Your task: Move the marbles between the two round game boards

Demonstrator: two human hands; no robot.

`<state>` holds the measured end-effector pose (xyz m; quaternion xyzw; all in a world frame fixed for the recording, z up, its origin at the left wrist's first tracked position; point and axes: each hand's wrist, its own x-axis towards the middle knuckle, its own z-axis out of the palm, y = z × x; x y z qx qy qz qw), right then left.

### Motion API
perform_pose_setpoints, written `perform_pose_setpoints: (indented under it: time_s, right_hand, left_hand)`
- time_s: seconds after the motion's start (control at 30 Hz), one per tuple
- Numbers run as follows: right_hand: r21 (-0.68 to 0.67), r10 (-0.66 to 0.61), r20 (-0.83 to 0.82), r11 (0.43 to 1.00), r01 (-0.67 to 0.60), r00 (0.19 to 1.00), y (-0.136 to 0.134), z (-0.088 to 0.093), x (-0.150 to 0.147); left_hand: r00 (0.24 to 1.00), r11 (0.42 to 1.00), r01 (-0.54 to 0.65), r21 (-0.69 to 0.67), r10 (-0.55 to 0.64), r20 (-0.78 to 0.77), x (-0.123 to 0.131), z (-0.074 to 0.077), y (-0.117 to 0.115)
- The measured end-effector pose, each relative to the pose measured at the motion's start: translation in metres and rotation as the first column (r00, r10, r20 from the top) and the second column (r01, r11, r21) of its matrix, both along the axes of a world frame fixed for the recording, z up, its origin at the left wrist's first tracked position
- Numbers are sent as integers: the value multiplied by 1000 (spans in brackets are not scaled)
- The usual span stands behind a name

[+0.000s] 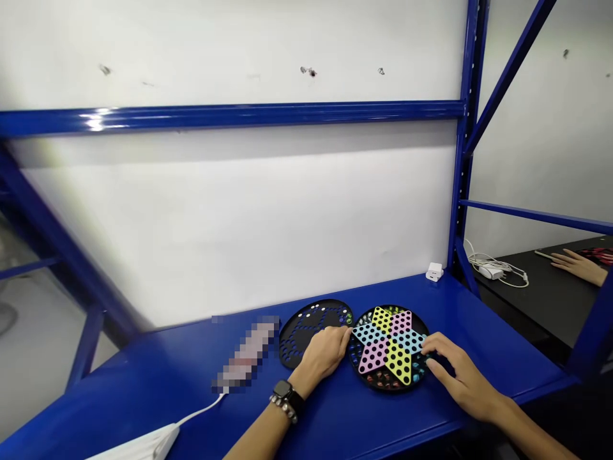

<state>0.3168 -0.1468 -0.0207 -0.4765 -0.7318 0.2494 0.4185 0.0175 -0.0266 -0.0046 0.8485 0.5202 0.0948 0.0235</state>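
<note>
Resting on the blue shelf [158,370], our left hand [324,353] curls loosely, fingertips touching the star board [389,345] at its nine o'clock edge. Our right hand [457,374] lies open, touching its three o'clock rim. A black perforated lid [306,322], perhaps empty, sits at nine o'clock.

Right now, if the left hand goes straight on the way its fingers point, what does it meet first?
Probably the star board: the left hand points right, fingertips already at its left edge, beside the black tray.
</note>
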Motion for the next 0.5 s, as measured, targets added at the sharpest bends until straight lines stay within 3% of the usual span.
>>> perform_pose_setpoints:
  time_s: [0.17, 0.23, 0.3, 0.37, 0.43, 0.5]
  right_hand:
    - [-62, -82, -343, 996, 65, 936, 7, 13, -26]
    - [-210, -64, -565, 975, -69, 823, 12, 22, -49]
    - [-341, -64, -783, 876, -340, 619, 18, 29, -74]
    - [-400, -130, -880, 722, -565, 458, 25, 30, -99]
    - [-426, -232, -900, 656, -623, 370, 33, 26, -117]
    - [-463, -345, -886, 671, -579, 309, 41, 18, -125]
  left_hand:
    - [931, 992, -13, 129, -35, 364, 9, 29, -4]
    - [893, 980, -10, 198, -81, 443, 23, 47, -12]
    - [887, 974, 4, 227, -109, 450, 42, 63, -25]
    - [913, 962, 80, 259, -175, 369, 61, 72, -37]
    - [940, 946, 181, 269, -247, 236, 76, 74, -48]
    - [952, 938, 233, 258, -274, 137, 84, 70, -54]
